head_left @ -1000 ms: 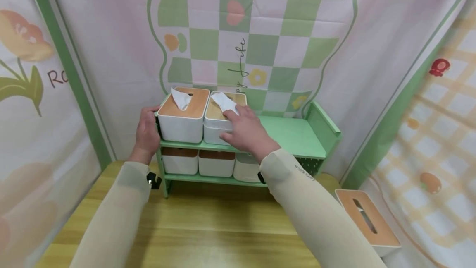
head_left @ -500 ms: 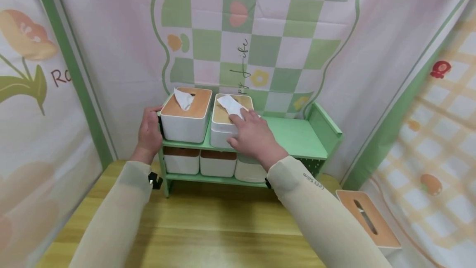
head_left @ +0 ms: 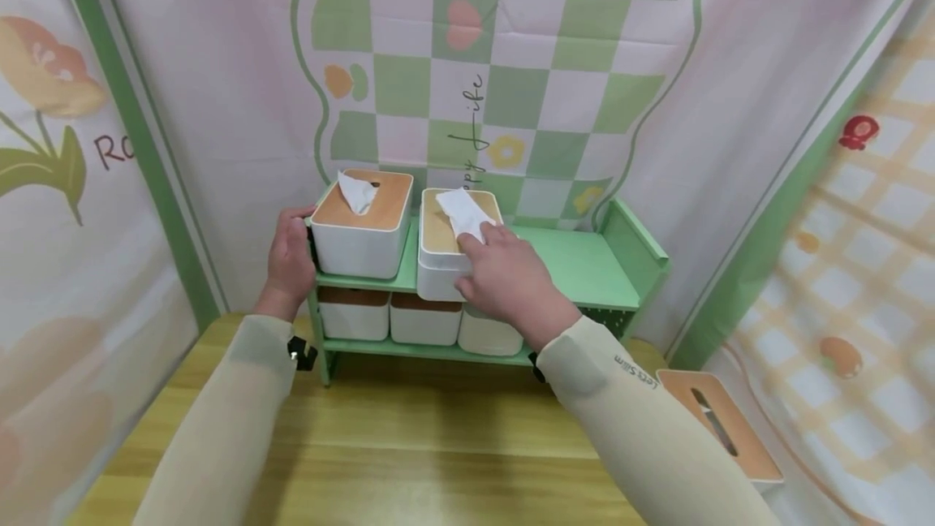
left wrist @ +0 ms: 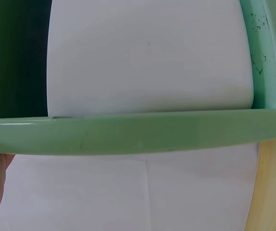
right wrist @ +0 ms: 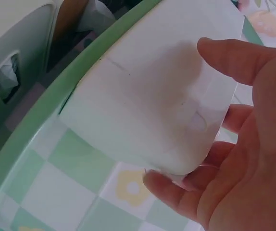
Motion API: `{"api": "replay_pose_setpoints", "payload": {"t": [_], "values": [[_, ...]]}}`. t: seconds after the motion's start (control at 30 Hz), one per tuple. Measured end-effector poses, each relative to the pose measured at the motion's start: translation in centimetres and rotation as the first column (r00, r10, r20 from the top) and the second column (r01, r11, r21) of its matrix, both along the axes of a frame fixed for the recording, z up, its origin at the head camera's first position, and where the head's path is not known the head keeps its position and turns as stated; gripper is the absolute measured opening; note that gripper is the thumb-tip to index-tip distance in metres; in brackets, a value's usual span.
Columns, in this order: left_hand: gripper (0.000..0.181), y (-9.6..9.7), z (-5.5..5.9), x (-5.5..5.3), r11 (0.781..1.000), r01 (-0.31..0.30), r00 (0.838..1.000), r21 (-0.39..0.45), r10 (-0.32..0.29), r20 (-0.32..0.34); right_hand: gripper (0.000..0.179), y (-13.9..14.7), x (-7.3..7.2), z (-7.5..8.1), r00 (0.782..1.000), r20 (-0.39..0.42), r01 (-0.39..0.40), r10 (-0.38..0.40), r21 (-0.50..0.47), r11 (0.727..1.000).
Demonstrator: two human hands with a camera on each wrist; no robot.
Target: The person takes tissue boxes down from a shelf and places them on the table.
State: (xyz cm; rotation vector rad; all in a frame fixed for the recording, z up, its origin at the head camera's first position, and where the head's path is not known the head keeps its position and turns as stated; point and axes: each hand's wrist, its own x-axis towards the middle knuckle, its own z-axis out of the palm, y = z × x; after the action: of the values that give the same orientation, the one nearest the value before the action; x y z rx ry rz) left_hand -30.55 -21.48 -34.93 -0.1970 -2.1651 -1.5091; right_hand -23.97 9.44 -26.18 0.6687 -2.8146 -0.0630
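Tissue box [head_left: 441,266] with the pale wood lid is what your right hand [head_left: 511,274] has in the head view, at the front edge of the green shelf's [head_left: 573,258] top board, a small gap from the orange-lidded box [head_left: 361,250]; can't tell if it's lifted or just overhanging. Your right fingers are partly open, just enough to span it, thumb on the front and the rest round the top and right side. Looks like thin stiff plastic to me, so probably light and hard to break, but smooth enough to slide. There's a seam below the rim, so I'd grab the lower walls; pinch up top and the lid might pop off. Tissue [head_left: 465,213] on it is soft and would tear, so don't pull there. Your left hand [head_left: 288,258] is against the shelf's left end; can't tell how curled those fingers are. No brand on the boxes that I can spot. Your right sleeve [head_left: 613,396] says something like "LetsSlim", the checked backdrop [head_left: 536,88] has a cursive "ppy Life" running sideways, and the left curtain [head_left: 44,185] shows a cut-off "RO". Left wrist view is mostly shelf frame, a sliver of hand and no lettering. Right wrist view has your thumb over one plain white face and fingers wrapping the opposite edge, no label there either.
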Motion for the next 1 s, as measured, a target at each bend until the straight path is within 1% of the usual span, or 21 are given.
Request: {"api": "replay_pose_setpoints", "payload": {"t": [0.07,0.17,0.3,0.37,0.53,0.6,0.77,0.9,1.0], "values": [[0.061,0.0,0.0,0.0,1.0,0.0,1.0,0.002,0.0,0.002,0.06,0.0,0.0,-0.1,1.0,0.012,0.013,-0.013,-0.022,1.0],[0.058,0.0,0.0,0.0,1.0,0.008,0.999,0.005,-0.008,-0.04,0.066,0.2,-0.3,-0.6,1.0,0.01,0.009,-0.009,-0.053,0.999],[0.056,0.0,-0.1,0.1,1.0,0.022,0.995,0.007,-0.022,-0.093,0.062,0.4,-0.6,-1.5,0.999,-0.038,-0.031,0.028,-0.081,0.996],[0.058,0.0,-0.1,0.1,1.0,0.022,0.996,0.009,-0.021,-0.086,0.059,0.4,-0.4,-1.6,0.998,-0.053,-0.04,0.035,-0.086,0.995],[0.059,-0.1,0.0,0.1,1.0,0.016,0.998,0.015,-0.014,-0.066,0.057,0.1,0.3,-1.4,0.997,-0.068,-0.025,0.02,-0.067,0.997],[0.058,-0.1,0.0,0.1,1.0,0.017,0.998,0.016,-0.016,-0.068,0.057,0.0,0.7,-1.4,0.997,-0.074,-0.016,0.011,-0.062,0.998],[0.057,0.0,-0.2,0.0,1.0,0.021,0.997,0.019,-0.019,-0.072,0.056,-0.2,1.8,-1.3,0.997,-0.072,0.009,-0.014,-0.074,0.997],[0.058,-0.1,-0.2,0.0,1.0,0.02,0.998,0.021,-0.019,-0.06,0.054,-0.2,2.4,-1.4,0.997,-0.069,0.012,-0.018,-0.081,0.997],[0.058,-0.1,-0.2,0.0,0.999,0.022,0.998,0.024,-0.02,-0.064,0.053,-0.2,2.8,-1.3,0.998,-0.065,0.012,-0.017,-0.088,0.996]]}}
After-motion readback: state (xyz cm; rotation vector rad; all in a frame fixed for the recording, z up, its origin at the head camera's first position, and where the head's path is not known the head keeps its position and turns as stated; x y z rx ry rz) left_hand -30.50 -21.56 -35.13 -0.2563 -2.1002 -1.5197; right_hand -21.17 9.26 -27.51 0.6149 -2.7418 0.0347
